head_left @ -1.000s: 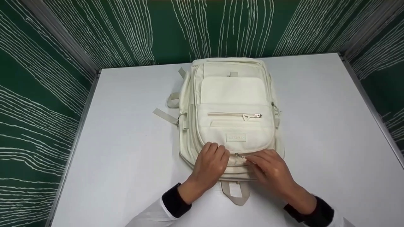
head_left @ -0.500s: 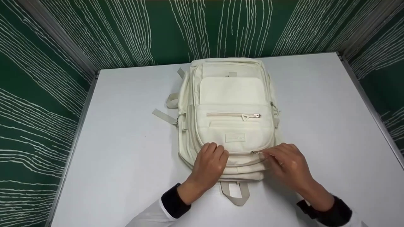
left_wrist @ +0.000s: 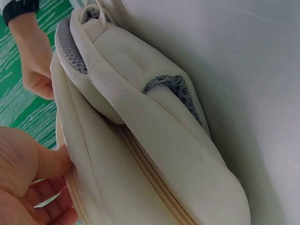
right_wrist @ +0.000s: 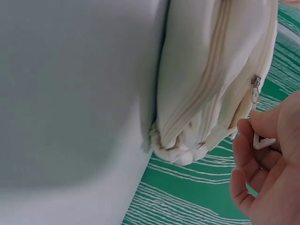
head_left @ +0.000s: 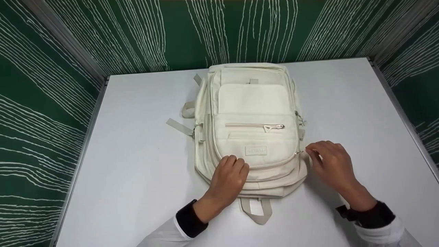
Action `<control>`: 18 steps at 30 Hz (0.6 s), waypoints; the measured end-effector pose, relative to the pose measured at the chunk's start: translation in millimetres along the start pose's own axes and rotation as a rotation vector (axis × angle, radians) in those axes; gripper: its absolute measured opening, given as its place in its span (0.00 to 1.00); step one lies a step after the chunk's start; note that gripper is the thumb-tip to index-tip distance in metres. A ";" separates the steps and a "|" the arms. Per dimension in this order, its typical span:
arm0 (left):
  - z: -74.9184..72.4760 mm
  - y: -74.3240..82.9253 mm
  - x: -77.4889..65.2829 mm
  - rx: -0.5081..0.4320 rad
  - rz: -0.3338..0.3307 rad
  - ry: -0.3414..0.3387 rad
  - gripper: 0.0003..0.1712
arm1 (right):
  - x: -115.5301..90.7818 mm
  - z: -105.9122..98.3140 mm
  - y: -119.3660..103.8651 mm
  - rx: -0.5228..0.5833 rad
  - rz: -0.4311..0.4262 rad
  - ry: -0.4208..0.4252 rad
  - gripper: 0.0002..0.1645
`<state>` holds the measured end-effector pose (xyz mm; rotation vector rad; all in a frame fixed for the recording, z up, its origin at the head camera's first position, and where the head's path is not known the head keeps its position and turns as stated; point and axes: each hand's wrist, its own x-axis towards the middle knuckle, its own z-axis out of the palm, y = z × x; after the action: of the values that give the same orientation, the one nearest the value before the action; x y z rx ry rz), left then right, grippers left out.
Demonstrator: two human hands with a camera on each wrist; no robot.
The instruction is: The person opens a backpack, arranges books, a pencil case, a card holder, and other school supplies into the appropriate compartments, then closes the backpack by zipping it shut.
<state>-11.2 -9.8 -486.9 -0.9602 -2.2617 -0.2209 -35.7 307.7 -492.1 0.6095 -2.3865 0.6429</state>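
A cream backpack [head_left: 255, 137] lies flat on the table, its top loop handle [head_left: 257, 216] toward the person. The left hand [head_left: 229, 178] grips the front panel's near edge; in the left wrist view its thumb [left_wrist: 58, 159] presses on the fabric. At the front panel's right corner, the right hand [head_left: 331, 163] pinches a zipper pull. A metal slider [right_wrist: 255, 82] shows in the right wrist view, and its pale triangular tab [right_wrist: 258, 141] hangs between thumb and fingers. Part of the near seam is hidden behind the left hand.
The white table [head_left: 144, 144] is bordered by green walls [head_left: 185, 37] with white streaks. Grey straps [head_left: 180, 126] stick out at the backpack's left side. A second, shorter zipper [head_left: 253, 125] crosses the front panel, and another zipper pull [head_left: 301, 119] hangs at the right side.
The right hand has moved right and away from the person, drawing the zipper pull along the seam from the middle to the right corner. The left hand has stayed in place.
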 end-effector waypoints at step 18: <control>1.0 -1.9 -1.1 -0.004 0.013 0.003 0.07 | 49.3 8.7 33.3 -0.034 0.048 -0.050 0.05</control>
<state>-12.5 -11.4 -488.2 -0.9761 -2.2518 -0.2214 -93.3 315.5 -476.9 0.5614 -2.4596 0.6129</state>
